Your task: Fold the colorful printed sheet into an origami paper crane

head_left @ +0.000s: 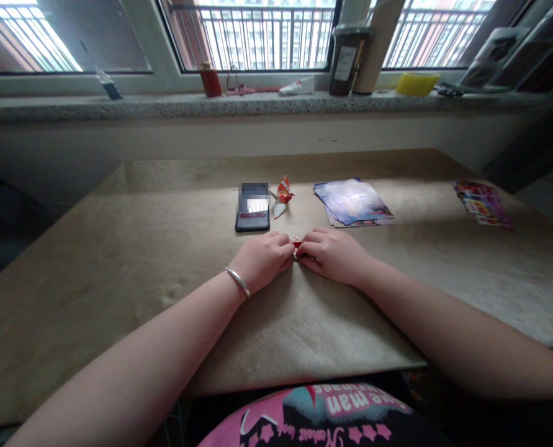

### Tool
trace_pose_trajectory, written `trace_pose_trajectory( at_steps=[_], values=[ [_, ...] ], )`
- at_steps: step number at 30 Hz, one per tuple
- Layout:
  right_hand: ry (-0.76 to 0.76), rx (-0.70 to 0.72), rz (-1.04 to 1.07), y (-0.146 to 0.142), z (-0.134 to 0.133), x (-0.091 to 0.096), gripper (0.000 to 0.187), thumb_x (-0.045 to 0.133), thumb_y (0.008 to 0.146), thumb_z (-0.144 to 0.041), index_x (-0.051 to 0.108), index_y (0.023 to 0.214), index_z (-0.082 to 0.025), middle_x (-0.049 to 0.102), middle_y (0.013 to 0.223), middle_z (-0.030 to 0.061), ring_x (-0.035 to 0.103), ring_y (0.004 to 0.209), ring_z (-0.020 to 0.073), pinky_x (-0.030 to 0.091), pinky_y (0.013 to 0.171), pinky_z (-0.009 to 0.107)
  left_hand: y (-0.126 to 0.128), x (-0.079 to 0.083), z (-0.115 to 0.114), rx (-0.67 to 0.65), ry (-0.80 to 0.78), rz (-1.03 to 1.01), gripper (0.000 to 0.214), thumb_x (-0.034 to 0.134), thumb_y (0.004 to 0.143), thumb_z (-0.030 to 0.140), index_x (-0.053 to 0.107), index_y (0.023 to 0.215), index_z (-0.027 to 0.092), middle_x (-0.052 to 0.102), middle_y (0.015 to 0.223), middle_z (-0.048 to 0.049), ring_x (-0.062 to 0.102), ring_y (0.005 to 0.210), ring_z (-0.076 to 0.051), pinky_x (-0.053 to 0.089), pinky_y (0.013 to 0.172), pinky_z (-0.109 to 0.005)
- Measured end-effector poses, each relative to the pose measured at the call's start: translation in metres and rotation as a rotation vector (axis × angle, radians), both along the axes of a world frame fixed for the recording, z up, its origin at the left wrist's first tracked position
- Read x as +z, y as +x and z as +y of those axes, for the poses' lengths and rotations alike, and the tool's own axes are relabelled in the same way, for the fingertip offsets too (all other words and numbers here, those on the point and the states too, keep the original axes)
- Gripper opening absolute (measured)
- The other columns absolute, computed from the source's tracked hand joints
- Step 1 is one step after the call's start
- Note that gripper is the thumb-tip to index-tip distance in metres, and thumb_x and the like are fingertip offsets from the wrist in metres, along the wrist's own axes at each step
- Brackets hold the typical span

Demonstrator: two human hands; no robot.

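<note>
On the left of the things on the counter point(155, 242), a phone point(252, 214) lies flat toward the far edge, just beyond the left hand point(267, 257). That hand's fingers are bent and drawn together, their tips closed on the left side of a small red item point(296, 243). Beyond it, beside the phone, lies a crumpled orange-red wrapper point(284, 191), with a pale piece at its near end; both are out of the hands. The small red item is between the two hands, midway between the far and near edges, with something pale showing on it. The right hand point(334, 254) pinches its other side, fingers together.

The handling looks underway: the item is gripped from both sides and not yet let go. How much of it is done or left cannot be told, as the fingers hide most of it.

Farther right, a stack of printed sheets point(354, 202) and, near the counter's right edge, some colourful cards point(483, 203) lie untouched.
</note>
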State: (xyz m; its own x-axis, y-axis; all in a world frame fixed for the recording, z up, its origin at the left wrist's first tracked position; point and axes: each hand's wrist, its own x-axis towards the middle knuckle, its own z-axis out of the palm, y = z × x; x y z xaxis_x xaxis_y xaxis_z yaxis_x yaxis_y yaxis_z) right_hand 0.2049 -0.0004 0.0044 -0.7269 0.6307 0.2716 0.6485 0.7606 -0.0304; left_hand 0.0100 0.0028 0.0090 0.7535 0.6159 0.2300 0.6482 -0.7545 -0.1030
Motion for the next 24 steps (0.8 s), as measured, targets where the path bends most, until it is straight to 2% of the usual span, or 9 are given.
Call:
trace_pose_trajectory(
  at_steps=[9,15,20,24],
  values=[
    [0.049,-0.033,-0.067,-0.0052,-0.0035,0.001,0.022,0.044,0.088,-0.026,0.064,0.083,-0.018,0.065,0.085,0.0061,0.052,0.076,0.0168,0.033,0.064,0.029,-0.0009,0.0003,0.0017,0.002,-0.021,0.005,0.015,0.051,0.086,0.023,0.062,0.079,0.015,0.062,0.084,-0.0053,0.056,0.079,-0.017,0.045,0.064,-0.026],
    [-0.024,-0.123,0.032,-0.0062,-0.0018,-0.0016,0.019,0.047,0.085,-0.026,0.065,0.084,-0.02,0.065,0.086,0.0042,0.054,0.077,0.0168,0.033,0.062,0.027,-0.003,-0.0006,0.0022,-0.014,-0.049,-0.027,0.019,0.049,0.087,0.024,0.065,0.082,0.017,0.062,0.085,-0.0052,0.057,0.081,-0.017,0.046,0.067,-0.026],
    [-0.132,-0.166,0.064,-0.0054,0.0018,-0.0013,0.019,0.048,0.084,-0.024,0.066,0.08,-0.018,0.065,0.084,0.0058,0.055,0.078,0.0168,0.036,0.066,0.026,-0.0036,-0.0026,0.0017,-0.063,-0.064,-0.1,0.019,0.05,0.087,0.023,0.068,0.087,0.019,0.064,0.094,-0.0052,0.059,0.081,-0.014,0.048,0.069,-0.025],
    [-0.198,-0.189,0.101,-0.0012,0.006,-0.0035,0.02,0.047,0.085,-0.025,0.065,0.081,-0.017,0.066,0.081,0.006,0.056,0.077,0.0166,0.037,0.068,0.025,-0.0054,-0.0036,0.0029,-0.08,-0.061,-0.117,0.02,0.048,0.089,0.023,0.068,0.092,0.02,0.067,0.088,-0.0041,0.061,0.081,-0.015,0.049,0.071,-0.026]
  ],
)
